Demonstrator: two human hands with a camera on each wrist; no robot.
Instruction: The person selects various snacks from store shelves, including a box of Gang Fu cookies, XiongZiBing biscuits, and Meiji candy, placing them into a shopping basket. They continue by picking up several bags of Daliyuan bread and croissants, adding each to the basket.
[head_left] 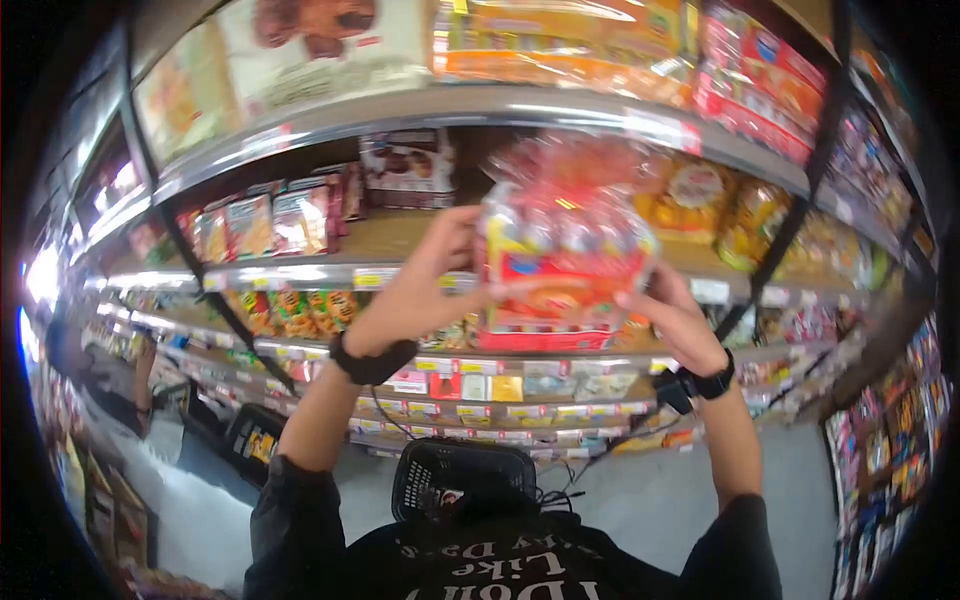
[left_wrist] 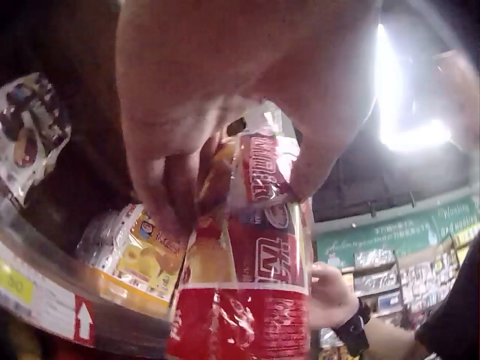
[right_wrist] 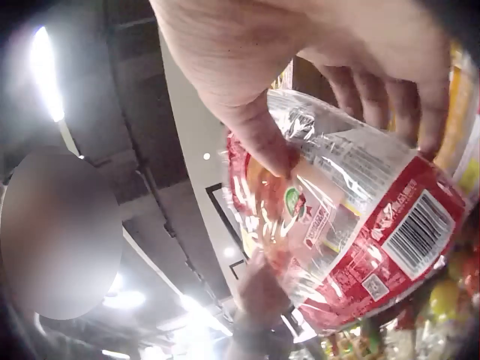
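Observation:
Both hands hold a red plastic-wrapped multipack (head_left: 560,290) with a gathered clear top, raised before the shelves in the head view. My left hand (head_left: 425,290) grips its left side. In the left wrist view, thumb and fingers straddle the pack's printed side (left_wrist: 262,255). My right hand (head_left: 680,315) grips the opposite side. The right wrist view shows that thumb (right_wrist: 266,142) on the pack's front and the fingers around behind it. A barcode (right_wrist: 420,232) is printed on a red panel there. The exact food inside is hard to tell.
A shelf edge (head_left: 400,110) runs above the pack, with large bags over it. Yellow packs (head_left: 700,195) sit behind at right, and smaller packets (head_left: 275,220) stand at left. Below, a black basket (head_left: 460,475) is near the person's body, with cables beside it.

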